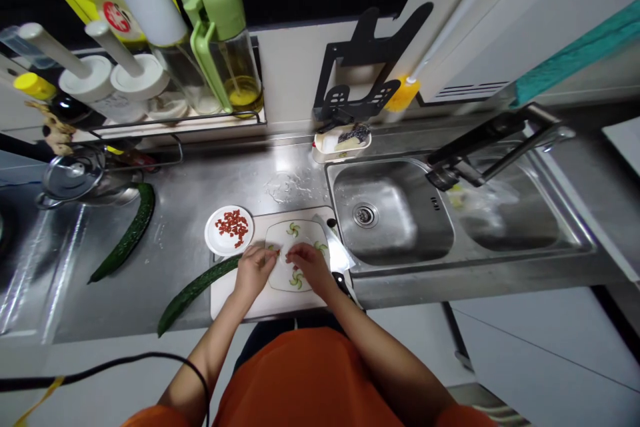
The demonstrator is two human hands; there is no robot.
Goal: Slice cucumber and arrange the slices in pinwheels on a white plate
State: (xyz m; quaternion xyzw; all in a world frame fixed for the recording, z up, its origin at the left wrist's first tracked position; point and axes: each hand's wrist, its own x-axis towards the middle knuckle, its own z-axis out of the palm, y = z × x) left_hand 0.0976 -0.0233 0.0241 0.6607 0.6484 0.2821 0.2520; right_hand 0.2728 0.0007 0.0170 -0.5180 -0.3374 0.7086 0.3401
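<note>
Both hands are over a pale, square-edged plate (285, 285) lying on a cutting board (235, 303). My left hand (254, 272) is closed in a pinch, with a small red piece (277, 251) at its fingertips. My right hand (311, 265) is curled beside it; whether anything sits in its fingers cannot be made out. Green cucumber slices form little pinwheels (297, 279) on the plate, partly covered by my hands. Small red pieces (231, 225) fill a round white dish (214, 240) at the upper left. A kitchen knife (340, 255) lies along the board's right side.
One cucumber (195, 295) reaches from the board towards the counter's front edge; another (133, 233) lies farther left, near a lidded pot (75, 177). A double sink (390, 213) with a black faucet (465, 153) is at the right. Behind stand an oil bottle (220, 33) and seasoning jars (140, 77).
</note>
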